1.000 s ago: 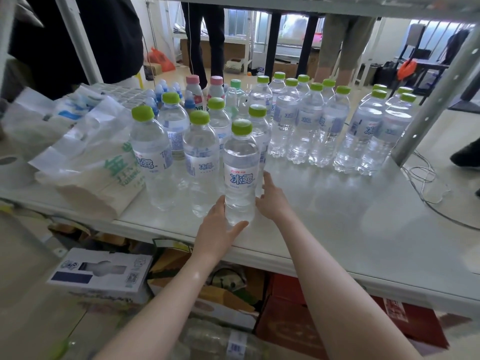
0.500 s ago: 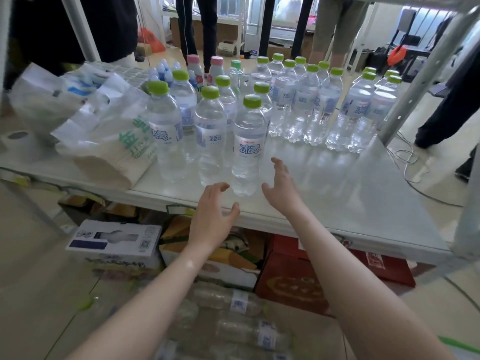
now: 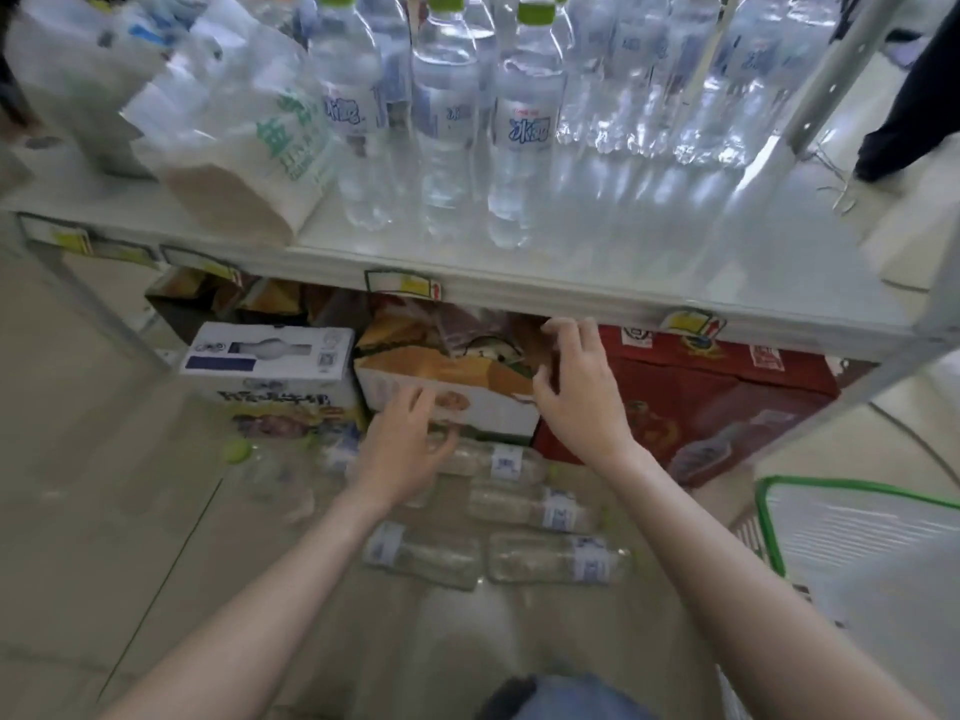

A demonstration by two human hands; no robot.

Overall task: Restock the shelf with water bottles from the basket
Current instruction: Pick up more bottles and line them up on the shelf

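Bottles [image 3: 498,462] on floor, fingers [image 3: 563,335] loosely spread, empty

Clear plastic water bottles with green caps and blue-lettered labels [image 3: 524,127] stand upright in rows on the glossy white metal shelf [image 3: 649,262]. More clear labelled bottles [image 3: 558,558] lie on their sides on the near floor. A green-rimmed white basket [image 3: 852,517] sits at right.

Both bare forearms stretched forward and down, side by side. Left hand [image 3: 402,454] palm-down, fingers loosely curled and spread, gripping nothing. Right hand [image 3: 579,389] higher and further forward, fingers relaxed, slightly bent, empty. Edges motion-blurred.
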